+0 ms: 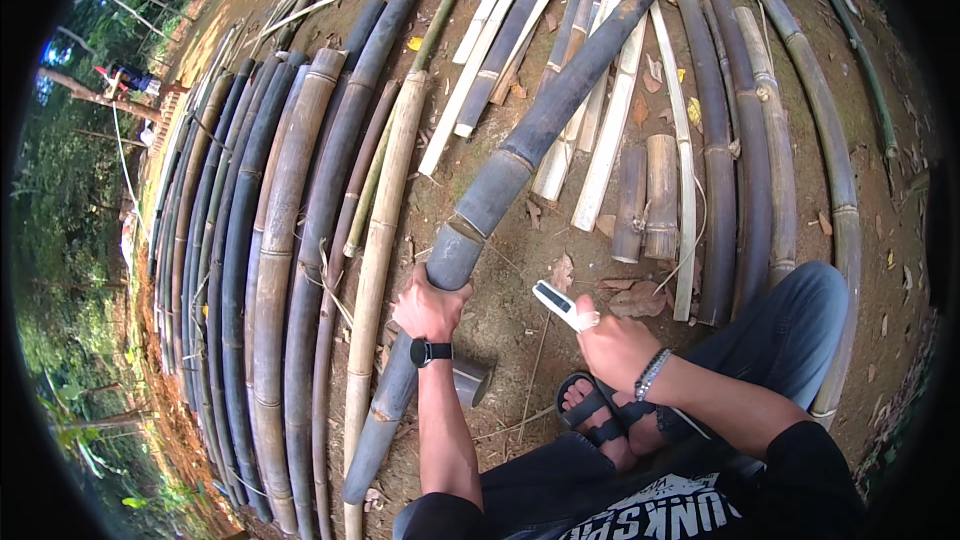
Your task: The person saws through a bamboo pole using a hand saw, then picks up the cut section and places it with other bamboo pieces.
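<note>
A long dark bamboo pole (560,105) slants from the lower left to the top right. A pale notch (466,229) is cut partway into it. My left hand (432,305), with a black watch at the wrist, wraps round the pole just below the notch. Apart from the pole, to its right, my right hand (622,348) is closed on a slim white tool with a dark inset (557,300); its kind I cannot make out, and the rest is hidden by the hand. Beneath the pole, near my left wrist, shows a short bamboo piece (472,380).
Many bamboo poles (268,320) lie side by side on the left. Split pale bamboo strips (608,165) spread at the far middle, with two short bamboo lengths (660,195) beside them. More poles (718,160) lie at right. My sandalled feet (600,415) rest on leaf-strewn soil.
</note>
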{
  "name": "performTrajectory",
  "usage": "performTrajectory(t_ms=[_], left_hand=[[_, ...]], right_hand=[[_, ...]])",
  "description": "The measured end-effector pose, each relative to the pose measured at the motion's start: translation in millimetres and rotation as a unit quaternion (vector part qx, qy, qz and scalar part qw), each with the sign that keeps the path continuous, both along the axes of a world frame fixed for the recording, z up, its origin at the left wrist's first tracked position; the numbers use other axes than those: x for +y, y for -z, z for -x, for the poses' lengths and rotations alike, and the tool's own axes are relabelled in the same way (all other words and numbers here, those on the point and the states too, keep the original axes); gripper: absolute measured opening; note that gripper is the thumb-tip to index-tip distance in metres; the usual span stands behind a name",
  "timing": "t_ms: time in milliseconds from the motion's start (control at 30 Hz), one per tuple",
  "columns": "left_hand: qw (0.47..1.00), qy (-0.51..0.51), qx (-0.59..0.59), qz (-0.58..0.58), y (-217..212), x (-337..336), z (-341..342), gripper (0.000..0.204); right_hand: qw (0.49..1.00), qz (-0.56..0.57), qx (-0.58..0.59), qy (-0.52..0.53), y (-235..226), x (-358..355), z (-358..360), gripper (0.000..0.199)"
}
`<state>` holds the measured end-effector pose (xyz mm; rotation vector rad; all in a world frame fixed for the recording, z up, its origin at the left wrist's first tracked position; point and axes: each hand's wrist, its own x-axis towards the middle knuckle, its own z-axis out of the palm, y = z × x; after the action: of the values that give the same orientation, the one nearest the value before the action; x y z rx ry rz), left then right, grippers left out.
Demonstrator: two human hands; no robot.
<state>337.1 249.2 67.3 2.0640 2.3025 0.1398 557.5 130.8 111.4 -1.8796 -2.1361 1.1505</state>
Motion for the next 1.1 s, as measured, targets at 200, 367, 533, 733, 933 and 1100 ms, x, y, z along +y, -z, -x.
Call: performTrajectory(t_ms=[200, 367, 533, 733, 933, 1100], left_hand=[[0.998, -0.031, -0.011, 0.045, -5.8, 3.2, 1.6, 0.069], [0.999, -0.011, -0.027, 0.043, -3.5, 4.2, -6.5, 0.073], [0.998, -0.025, -0.013, 0.057, 4.2, -1.8, 9.1, 0.077], [0.996, -0.013, -0.051, 0.069, 12.4, 2.4, 26.6, 0.076], [0.998, -0.014, -0.038, 0.053, 10.3, 9.1, 17.8, 0.072], [0.999, -0.013, -0.034, 0.021, 6.1, 13.3, 25.3, 0.065]], right_hand=[[1.000, -0.018, 0.013, 0.008, 3.2, 19.7, 11.7, 0.041], [0.999, -0.032, -0.021, 0.013, 1.2, 12.8, 0.7, 0.035], [0.997, -0.020, -0.067, -0.033, 4.4, 11.1, 7.1, 0.031], [0.998, -0.033, -0.059, -0.013, 13.3, 19.5, 29.1, 0.035], [0.995, -0.068, -0.067, -0.025, 26.2, 53.6, 25.8, 0.044], [0.997, -0.037, -0.064, -0.037, 21.3, 23.2, 12.8, 0.038]])
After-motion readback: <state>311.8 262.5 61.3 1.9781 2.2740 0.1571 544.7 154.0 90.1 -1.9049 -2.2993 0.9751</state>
